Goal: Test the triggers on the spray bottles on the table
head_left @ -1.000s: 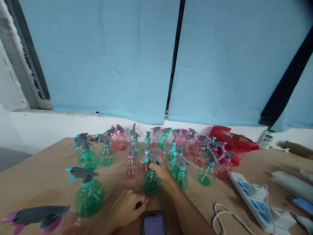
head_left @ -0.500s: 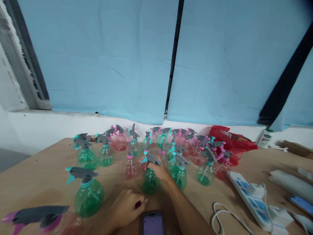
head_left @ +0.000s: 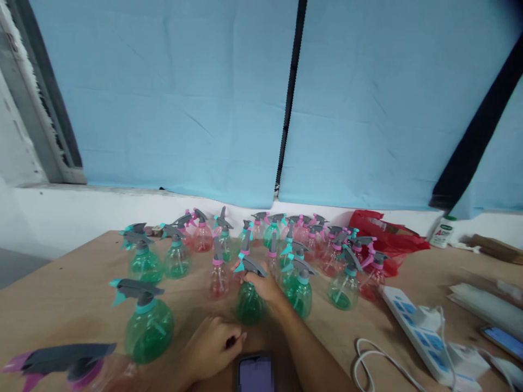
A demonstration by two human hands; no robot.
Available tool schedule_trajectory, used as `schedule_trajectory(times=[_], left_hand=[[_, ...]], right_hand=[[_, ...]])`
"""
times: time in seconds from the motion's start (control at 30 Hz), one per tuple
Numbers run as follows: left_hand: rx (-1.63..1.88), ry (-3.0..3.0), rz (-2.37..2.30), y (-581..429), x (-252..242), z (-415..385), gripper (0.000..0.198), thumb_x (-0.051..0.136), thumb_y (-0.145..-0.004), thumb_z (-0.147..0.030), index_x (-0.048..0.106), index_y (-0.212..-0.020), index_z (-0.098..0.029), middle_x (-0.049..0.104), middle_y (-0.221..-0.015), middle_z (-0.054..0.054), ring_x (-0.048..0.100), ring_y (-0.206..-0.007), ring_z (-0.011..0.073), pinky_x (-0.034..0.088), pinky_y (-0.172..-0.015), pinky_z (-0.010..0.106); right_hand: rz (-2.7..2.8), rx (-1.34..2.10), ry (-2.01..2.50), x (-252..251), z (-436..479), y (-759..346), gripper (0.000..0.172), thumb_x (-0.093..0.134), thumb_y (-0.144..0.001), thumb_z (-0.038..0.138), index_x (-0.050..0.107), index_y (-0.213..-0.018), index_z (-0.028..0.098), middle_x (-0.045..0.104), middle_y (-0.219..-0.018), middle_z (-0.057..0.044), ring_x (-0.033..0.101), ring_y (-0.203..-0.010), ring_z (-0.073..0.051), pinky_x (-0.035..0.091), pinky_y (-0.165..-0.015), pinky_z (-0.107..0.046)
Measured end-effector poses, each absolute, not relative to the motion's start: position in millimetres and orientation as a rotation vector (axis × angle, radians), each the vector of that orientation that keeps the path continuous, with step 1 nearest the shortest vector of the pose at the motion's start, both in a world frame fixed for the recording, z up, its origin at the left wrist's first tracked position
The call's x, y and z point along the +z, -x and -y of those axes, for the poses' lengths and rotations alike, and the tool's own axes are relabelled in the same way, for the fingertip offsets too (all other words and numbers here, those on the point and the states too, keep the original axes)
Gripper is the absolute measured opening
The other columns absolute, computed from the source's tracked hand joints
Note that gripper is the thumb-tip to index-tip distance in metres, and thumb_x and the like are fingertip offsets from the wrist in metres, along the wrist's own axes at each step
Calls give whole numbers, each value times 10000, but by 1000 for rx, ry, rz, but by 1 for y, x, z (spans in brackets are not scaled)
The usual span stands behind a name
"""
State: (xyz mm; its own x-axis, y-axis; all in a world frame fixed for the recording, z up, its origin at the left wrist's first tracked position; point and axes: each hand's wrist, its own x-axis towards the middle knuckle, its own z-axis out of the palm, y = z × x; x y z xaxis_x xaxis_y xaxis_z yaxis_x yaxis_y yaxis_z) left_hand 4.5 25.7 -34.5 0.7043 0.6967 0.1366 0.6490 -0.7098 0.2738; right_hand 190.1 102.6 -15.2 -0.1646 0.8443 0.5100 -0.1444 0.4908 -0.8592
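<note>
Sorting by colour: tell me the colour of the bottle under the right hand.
Green bottle, grey and teal spray head, in the head view.

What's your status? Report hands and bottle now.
Right hand gripping green spray bottle by its neck. Left hand fisted on table. Bottles crowd both sides.

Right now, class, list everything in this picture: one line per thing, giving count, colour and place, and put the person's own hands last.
Round green plastic spray bottles: several, grey triggers, spread across the wooden table.
Round pink plastic spray bottles: several, mixed among the green ones, mostly at the back.
Red plastic bag: one, back right.
White power strip: one, right, with a white cable.
White squeeze bottle: one, far right by the wall.
Dark phone: one, near edge, centre.
Second phone: one, lit screen, right edge.
Left hand: resting on the table beside the dark phone.
Right hand: gripping the neck of a green spray bottle.
</note>
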Motion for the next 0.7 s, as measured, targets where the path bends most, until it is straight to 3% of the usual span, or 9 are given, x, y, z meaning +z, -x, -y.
schedule_trajectory(times=[0.2, 0.4, 0.57, 0.7], left_hand=[[348, -2711, -1061, -4, -36, -26, 413, 495, -1006, -302, 513, -612, -183, 536, -572, -12, 472, -538, 123, 214, -569, 311], [332, -2719, -1086, -5, -25, -22, 426, 499, -1009, -314, 519, -603, -184, 512, -546, -18, 420, -503, 116, 180, -552, 316], [355, -2740, -1062, -4, -28, -21, 402, 487, -1010, -302, 566, -632, -188, 575, -568, -10, 476, -520, 119, 187, -556, 324], [366, -2756, -1044, -4, -36, -23, 409, 488, -1013, -305, 573, -630, -188, 589, -563, -7, 498, -522, 117, 202, -548, 317]], right_hand=[[1308, 1051, 755, -17, -100, -187, 122, 621, -668, 220, 736, -708, 229, 718, -697, 4, 648, -651, -183, 544, -650, -288], [1515, 1020, 590, -3, -93, -192, 189, 599, -781, 257, 774, -852, 250, 753, -833, -20, 634, -644, -178, 535, -684, -310], [1492, 1024, 514, 16, -78, -195, 213, 614, -803, 350, 721, -944, 232, 677, -717, -10, 637, -607, -198, 515, -678, -332], [1356, 869, 495, 51, -57, -180, 239, 672, -817, 358, 635, -1026, 247, 635, -761, 11, 638, -624, -195, 513, -660, -318]])
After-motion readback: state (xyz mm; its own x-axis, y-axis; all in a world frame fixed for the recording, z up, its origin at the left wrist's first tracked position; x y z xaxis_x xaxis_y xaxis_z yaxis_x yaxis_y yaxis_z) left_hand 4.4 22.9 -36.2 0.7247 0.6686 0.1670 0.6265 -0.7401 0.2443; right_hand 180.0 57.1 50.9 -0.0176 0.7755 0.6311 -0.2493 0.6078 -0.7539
